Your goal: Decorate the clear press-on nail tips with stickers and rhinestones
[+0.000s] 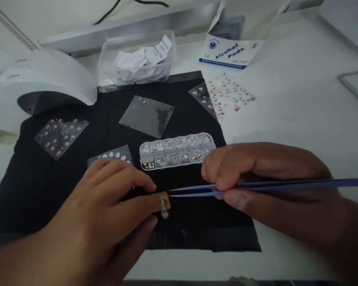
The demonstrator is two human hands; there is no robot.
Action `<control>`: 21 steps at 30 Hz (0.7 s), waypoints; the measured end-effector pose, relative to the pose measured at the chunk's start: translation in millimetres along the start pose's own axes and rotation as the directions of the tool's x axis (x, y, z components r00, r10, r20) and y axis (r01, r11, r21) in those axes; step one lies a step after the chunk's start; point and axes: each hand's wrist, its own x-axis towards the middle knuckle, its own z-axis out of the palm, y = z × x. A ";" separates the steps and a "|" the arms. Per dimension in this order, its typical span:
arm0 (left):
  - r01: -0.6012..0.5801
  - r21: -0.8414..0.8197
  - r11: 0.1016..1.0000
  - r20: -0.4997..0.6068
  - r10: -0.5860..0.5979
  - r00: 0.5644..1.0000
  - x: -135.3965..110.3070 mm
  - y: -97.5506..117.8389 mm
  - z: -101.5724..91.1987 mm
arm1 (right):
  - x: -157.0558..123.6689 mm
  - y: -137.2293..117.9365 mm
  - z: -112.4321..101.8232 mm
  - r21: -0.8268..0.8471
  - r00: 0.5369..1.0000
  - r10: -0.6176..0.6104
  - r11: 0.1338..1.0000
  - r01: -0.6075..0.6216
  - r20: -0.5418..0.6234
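Observation:
In the lower middle, my left hand (107,202) has its fingers bent, with a fingertip against a small tan piece (167,200). A shiny piece with a clear tip (164,208) lies at that fingertip; its exact kind is unclear. My right hand (265,186) pinches a pair of blue-violet tweezers (197,190). The tweezer points are slightly apart and reach the tan piece's right edge. Just beyond both hands lies a clear compartment case (176,152) of small rhinestones, its right end beside my right fingers.
A black cloth (107,119) covers part of the white table (286,107). On it are sticker sheets (62,137) and a mostly bare clear sheet (146,117). Behind stand a white lamp (53,71), a plastic tub (137,73) of sachets and an alcohol pads box (231,53).

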 end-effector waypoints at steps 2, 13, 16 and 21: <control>-0.015 0.016 1.000 -0.009 0.015 1.000 0.6 1.0 0.5 | 0.0 0.8 0.3 0.002 1.000 -0.014 1.000 0.014 -0.009; -0.015 0.009 1.000 -0.008 0.015 1.000 0.9 2.2 2.4 | 3.4 3.8 3.2 0.036 0.999 -0.040 0.999 0.040 -0.024; -0.020 0.007 1.000 -0.006 0.020 1.000 0.7 2.0 2.6 | 2.3 3.3 2.9 0.050 0.999 -0.045 0.998 0.046 -0.014; -0.014 -0.008 1.000 -0.004 0.014 1.000 -0.1 1.8 3.2 | 1.8 4.0 2.3 0.045 0.999 -0.048 0.998 0.049 -0.017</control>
